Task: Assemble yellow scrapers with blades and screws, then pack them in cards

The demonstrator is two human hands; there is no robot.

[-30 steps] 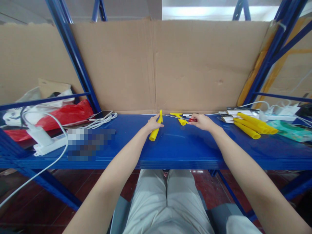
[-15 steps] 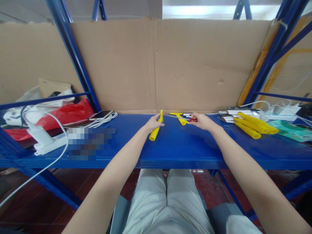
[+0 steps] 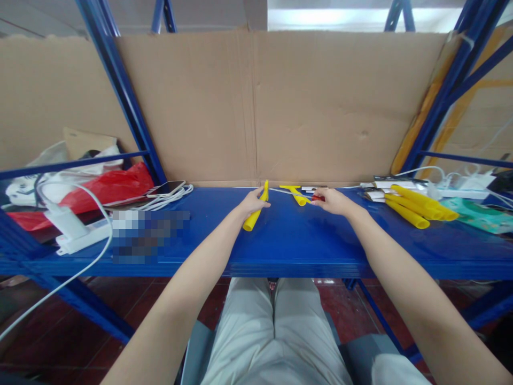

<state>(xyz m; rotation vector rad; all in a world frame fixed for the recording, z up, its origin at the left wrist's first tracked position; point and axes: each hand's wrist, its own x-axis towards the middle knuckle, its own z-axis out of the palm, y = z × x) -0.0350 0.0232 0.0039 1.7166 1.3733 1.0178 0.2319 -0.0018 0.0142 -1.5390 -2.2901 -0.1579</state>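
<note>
My left hand point(image 3: 252, 203) is closed on a yellow T-shaped piece point(image 3: 254, 215), whose thick tube end points down toward me. In my right hand point(image 3: 329, 201) is a screwdriver with a red handle point(image 3: 318, 198). Its thin metal shaft point(image 3: 290, 193) points left, and the tip is close to the head of the yellow piece; whether they touch cannot be made out. Between the hands, behind the shaft, a second yellow T-shaped piece point(image 3: 298, 198) lies on the blue table point(image 3: 296, 240), beside small white items point(image 3: 310, 189).
Several yellow tubes point(image 3: 419, 206) lie on the right, by white packets point(image 3: 377, 192), a green packet point(image 3: 476, 215) and a power strip point(image 3: 468, 184). On the left are a red bag point(image 3: 110, 190), white cables point(image 3: 170, 197) and another power strip point(image 3: 82, 238). Cardboard point(image 3: 256, 107) stands behind.
The lower end of the held yellow piece has shifted slightly left. The screwdriver shaft has tilted a little, and both hands are almost where they were.
</note>
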